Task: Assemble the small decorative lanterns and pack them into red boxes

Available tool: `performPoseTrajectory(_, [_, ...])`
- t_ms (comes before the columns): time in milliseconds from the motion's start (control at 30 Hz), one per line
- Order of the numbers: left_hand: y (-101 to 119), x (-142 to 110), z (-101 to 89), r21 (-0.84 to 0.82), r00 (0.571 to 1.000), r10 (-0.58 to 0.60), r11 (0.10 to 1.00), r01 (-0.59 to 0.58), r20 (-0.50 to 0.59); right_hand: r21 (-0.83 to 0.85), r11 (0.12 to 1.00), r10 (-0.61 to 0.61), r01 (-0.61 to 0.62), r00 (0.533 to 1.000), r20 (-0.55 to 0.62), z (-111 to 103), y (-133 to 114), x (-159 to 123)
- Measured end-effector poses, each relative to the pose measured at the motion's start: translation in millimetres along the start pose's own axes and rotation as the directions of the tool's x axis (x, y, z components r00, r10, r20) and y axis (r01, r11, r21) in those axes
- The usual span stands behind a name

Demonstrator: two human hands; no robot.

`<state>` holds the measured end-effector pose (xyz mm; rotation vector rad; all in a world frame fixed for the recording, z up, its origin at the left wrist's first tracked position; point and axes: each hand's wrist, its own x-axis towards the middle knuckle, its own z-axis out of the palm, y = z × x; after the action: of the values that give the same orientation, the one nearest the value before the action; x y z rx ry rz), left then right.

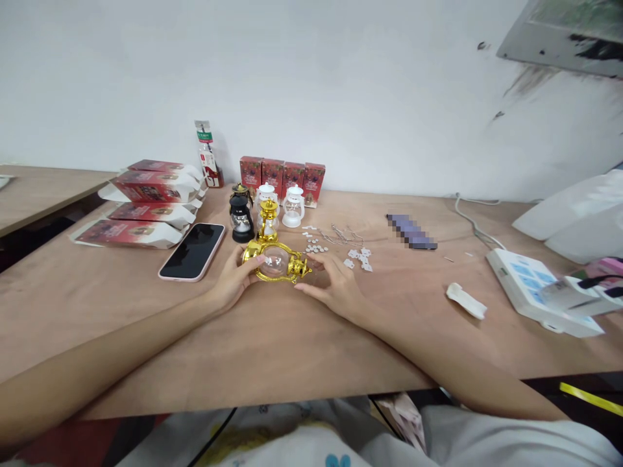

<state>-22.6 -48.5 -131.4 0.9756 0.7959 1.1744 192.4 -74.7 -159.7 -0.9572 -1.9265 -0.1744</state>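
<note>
A small gold toy lantern [276,262] with a clear globe lies on its side on the wooden table [272,337]. My left hand [234,280] wraps round its left end, thumb on the globe. At the lantern's right end my right hand [335,285] has its fingers curled against the gold top. Just behind stand a second gold lantern [268,219], a black lantern [241,216] and two white lanterns [293,206]. Several small white parts [359,257] and thin wire pieces [343,235] lie scattered to the right of my hands.
A phone in a pink case [193,251] lies face up on the left. Flat red cartons [146,207] are stacked beyond it; red boxes [282,175] and a bottle [208,159] stand by the wall. A white power strip [535,288], cable and white scrap [466,301] are on the right.
</note>
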Motion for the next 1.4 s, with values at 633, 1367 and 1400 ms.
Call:
performPoseTrajectory(633, [2.1, -0.9, 1.6, -0.022, 0.999, -0.04, 0.999, 0.04, 0.022, 0.071, 0.995, -0.07, 0.068, 0.997, 0.038, -0.2, 2.5, -0.9])
performPoseTrajectory(1367, [4.9, -4.1, 0.0, 0.036, 0.99, -0.026, 0.999, 0.021, 0.139, 0.179, 0.983, 0.006, -0.051, 0.97, 0.244, -4.5, 5.1, 4.5])
performPoseTrajectory(1400, [5.2, -3.9, 0.1, 0.032, 0.989, -0.027, 0.999, 0.023, 0.146, 0.171, 0.983, 0.023, -0.066, 0.97, 0.243, -4.6, 5.2, 4.8])
